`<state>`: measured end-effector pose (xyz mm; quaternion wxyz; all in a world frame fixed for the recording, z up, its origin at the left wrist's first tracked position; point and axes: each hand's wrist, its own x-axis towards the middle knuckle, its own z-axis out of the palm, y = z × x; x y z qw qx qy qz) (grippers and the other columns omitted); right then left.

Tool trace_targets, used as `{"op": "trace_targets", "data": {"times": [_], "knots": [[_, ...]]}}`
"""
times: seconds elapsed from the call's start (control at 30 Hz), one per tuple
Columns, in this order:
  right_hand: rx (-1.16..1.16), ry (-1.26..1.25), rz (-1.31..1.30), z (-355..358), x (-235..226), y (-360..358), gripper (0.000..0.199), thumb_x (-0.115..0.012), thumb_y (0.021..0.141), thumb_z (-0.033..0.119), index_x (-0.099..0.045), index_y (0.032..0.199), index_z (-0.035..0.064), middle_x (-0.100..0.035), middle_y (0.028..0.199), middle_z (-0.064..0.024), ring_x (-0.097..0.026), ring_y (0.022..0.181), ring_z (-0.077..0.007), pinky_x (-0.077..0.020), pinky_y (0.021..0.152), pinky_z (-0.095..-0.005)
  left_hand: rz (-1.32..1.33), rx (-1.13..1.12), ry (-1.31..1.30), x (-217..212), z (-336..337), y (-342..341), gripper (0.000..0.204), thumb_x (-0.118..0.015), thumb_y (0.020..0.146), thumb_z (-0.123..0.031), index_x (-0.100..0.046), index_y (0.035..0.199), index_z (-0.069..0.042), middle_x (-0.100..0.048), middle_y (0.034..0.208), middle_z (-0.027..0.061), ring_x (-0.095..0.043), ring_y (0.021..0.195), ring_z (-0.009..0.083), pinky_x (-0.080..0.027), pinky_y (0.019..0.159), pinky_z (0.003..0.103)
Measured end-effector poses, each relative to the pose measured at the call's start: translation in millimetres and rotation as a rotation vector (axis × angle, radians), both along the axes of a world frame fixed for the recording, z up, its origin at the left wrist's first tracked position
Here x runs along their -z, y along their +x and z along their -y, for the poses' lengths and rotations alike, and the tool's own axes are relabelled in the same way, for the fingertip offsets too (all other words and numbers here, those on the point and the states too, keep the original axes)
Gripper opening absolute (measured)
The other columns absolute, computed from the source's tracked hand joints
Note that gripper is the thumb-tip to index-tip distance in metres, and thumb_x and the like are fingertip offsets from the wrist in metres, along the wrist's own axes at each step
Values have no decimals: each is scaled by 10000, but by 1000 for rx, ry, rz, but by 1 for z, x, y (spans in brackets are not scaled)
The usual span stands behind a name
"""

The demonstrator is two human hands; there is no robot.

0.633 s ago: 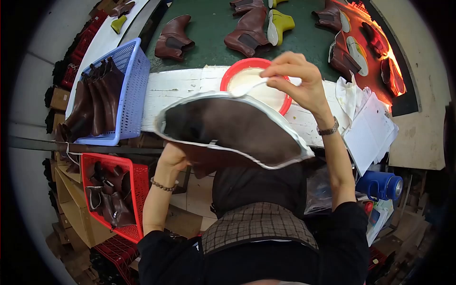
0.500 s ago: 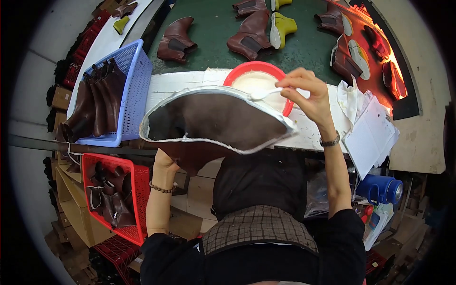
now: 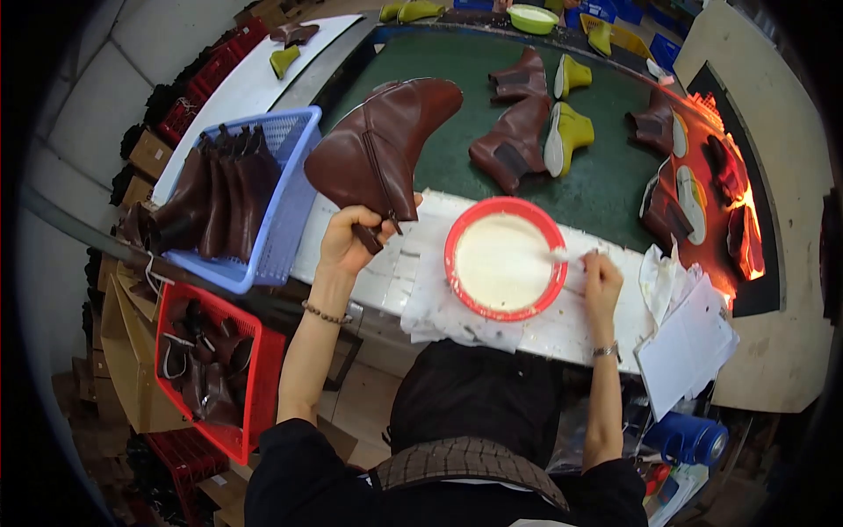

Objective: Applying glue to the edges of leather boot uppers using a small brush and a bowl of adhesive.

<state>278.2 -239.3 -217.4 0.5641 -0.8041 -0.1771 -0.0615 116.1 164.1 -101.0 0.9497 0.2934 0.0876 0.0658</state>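
A brown leather boot upper [image 3: 379, 145] is held up by my left hand [image 3: 353, 241], fingers closed round its shaft end beside the zip. It hangs over the table's near left part, toe pointing to the far right. A red bowl [image 3: 455, 294] of creamy white glue [image 3: 502, 263] stands on the white table edge in front of me. To its right, my right hand [image 3: 602, 285] pinches a white glue brush [image 3: 569, 256], whose blurred end reaches over the bowl's right rim. The underside of the upper is turned out of sight.
On the green conveyor belt [image 3: 439, 189] lie brown boots [image 3: 509, 145] and lime-green boot lasts [image 3: 569, 136]. A glowing heater stands at the right. A blue basket [image 3: 294, 176] of boot uppers and a red crate [image 3: 263, 386] are at the left. White papers [image 3: 685, 342] lie right.
The upper has moved away to the far left and turned from its white-edged open side to its leather outside. My right hand has moved from the upper's edge to the bowl with the brush.
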Motion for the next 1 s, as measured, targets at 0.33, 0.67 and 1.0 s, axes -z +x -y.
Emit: {"op": "trace_targets", "data": {"times": [0.33,0.67,1.0], "knots": [[12,-203,186,-11,-7,-6,244,-614,959,118,-696,744,36,-539,632,-68,-508,665,-236,-364,728,-374,-48,-173,-24,48,-128,221,290,-548,832,109,-564,1121,114,-632,1126,234,-663,991,329,-643,764,357],[14,-280,100,-12,-13,-4,264,-597,947,125,-712,720,53,-525,614,-47,-481,641,-229,-357,754,-382,-319,-438,1221,63,-218,397,464,-564,754,101,-661,1199,18,-713,926,152,-739,813,242,-609,665,336],[61,-278,63,-17,-17,-2,278,-599,946,139,-716,710,51,-550,625,-41,-479,657,-223,-358,763,-376,-532,-555,2454,54,-270,401,997,-931,698,-235,-422,1554,-284,-421,1572,180,-429,1418,400,-431,1148,489]]}}
